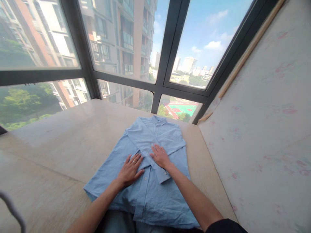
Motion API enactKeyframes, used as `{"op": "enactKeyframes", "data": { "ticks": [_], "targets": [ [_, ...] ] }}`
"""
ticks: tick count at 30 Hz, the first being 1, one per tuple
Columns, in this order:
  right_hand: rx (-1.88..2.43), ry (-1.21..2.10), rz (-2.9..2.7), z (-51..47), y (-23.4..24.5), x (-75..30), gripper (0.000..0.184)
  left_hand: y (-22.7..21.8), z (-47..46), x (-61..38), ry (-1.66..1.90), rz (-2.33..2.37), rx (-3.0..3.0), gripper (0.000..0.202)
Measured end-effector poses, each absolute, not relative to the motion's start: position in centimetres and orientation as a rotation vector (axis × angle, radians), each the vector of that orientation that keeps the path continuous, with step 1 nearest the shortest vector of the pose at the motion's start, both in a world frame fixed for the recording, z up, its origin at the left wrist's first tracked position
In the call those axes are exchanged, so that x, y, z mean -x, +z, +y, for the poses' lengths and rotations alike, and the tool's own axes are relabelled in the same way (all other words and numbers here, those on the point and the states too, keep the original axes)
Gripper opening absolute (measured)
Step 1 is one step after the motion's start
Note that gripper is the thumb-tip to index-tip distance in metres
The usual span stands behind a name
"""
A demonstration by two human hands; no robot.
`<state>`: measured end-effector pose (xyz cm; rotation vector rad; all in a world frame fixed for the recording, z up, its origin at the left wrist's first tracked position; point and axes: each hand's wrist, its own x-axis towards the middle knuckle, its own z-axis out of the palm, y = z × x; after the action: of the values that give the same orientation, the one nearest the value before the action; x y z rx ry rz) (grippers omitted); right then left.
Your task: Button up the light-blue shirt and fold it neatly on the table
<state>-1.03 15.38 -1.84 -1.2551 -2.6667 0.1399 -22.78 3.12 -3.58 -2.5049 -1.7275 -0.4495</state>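
Observation:
A light blue button-up shirt (pixel 167 197) lies front up on the pale surface, its collar toward the windows and its hem close to my lap. Both sleeves are folded inward and cross over the chest; one cuff with a button rests near the middle. Flat on the left part of the shirt front, my left hand (pixel 131 170) has its fingers stretched out and wears a ring. My right hand (pixel 160 156) lies on the crossed sleeves, palm down, fingers extended. Neither hand grips the cloth.
The pale board surface (pixel 60 142) extends to the left, with a seam across it. Dark-framed windows (pixel 160 81) stand behind the shirt. A floral-papered wall (pixel 262 136) rises at the right. A grey curved cord-like thing (pixel 13 208) shows at the lower left.

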Motion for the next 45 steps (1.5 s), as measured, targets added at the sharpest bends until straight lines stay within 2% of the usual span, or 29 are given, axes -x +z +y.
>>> {"op": "enactKeyframes", "data": {
  "ticks": [7,16,22,32,41,45],
  "targets": [
    [1.257,0.227,-2.708,13.2,-1.6,-2.6,0.057,-2.8,3.1,22.4,-0.440,-1.795,2.527,0.066],
    [1.204,0.108,-2.677,8.4,-1.9,-7.4,0.056,-1.6,2.0,21.0,-0.292,-1.945,2.464,0.057],
    [1.285,0.103,-2.666,6.2,-1.9,-9.1,0.058,-1.9,0.7,20.4,-0.295,-2.056,2.446,0.059],
    [1.033,0.129,-2.592,6.4,2.5,-0.7,0.060,-0.2,1.1,21.2,-0.229,-2.076,2.515,0.062],
    [1.107,0.194,-2.779,7.5,-1.5,1.9,0.064,-0.9,-0.5,21.9,-0.367,-2.008,2.525,0.072],
    [1.082,0.199,-2.801,7.6,-1.5,1.5,0.067,-1.6,-0.6,21.4,-0.351,-2.054,2.475,0.068]
  ]
}}
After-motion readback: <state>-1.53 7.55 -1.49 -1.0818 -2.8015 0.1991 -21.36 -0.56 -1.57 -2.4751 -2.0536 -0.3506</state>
